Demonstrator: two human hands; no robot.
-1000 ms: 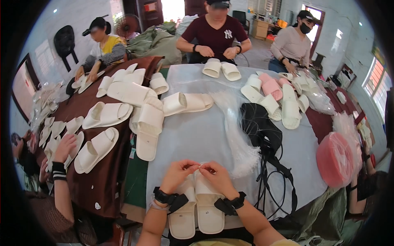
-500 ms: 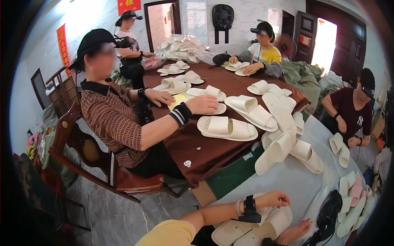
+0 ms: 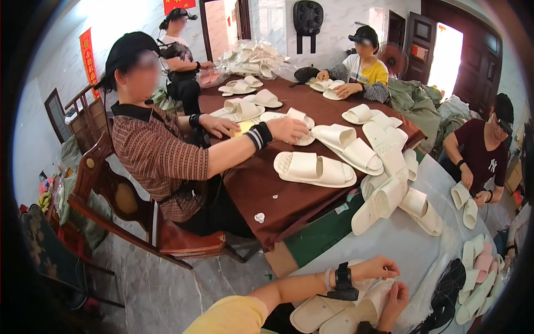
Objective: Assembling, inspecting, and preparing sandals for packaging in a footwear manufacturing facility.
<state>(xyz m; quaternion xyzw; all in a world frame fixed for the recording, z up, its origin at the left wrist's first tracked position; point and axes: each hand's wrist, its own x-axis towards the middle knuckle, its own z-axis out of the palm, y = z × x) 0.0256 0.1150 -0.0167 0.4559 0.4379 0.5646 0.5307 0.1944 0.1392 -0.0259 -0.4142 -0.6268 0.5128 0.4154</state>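
A pair of cream slippers [image 3: 365, 306] lies on the pale-covered bench [image 3: 384, 245] toward five o'clock in the view, heels at the lower edge, partly hidden by the wearer's forearms. The left hand [image 3: 379, 268] is above the toe ends, at about one o'clock from the pair, fingers curled and tips drawn together. The right hand [image 3: 396, 301] is at three o'clock, overlapping the slippers' edge, its fingertips pointing up toward the left ones — close together, though I cannot tell whether anything is pinched between them or whether either touches the slippers.

Farther out, a black strap bundle [image 3: 446, 295] lies at three o'clock, with white and pink slippers [image 3: 483, 261] beyond it toward two. Crossed cream slippers [image 3: 381, 207] sit at one o'clock — well apart from both hands. At eleven, a co-worker [image 3: 161, 142] reaches over the brown-covered bench [image 3: 250, 195].
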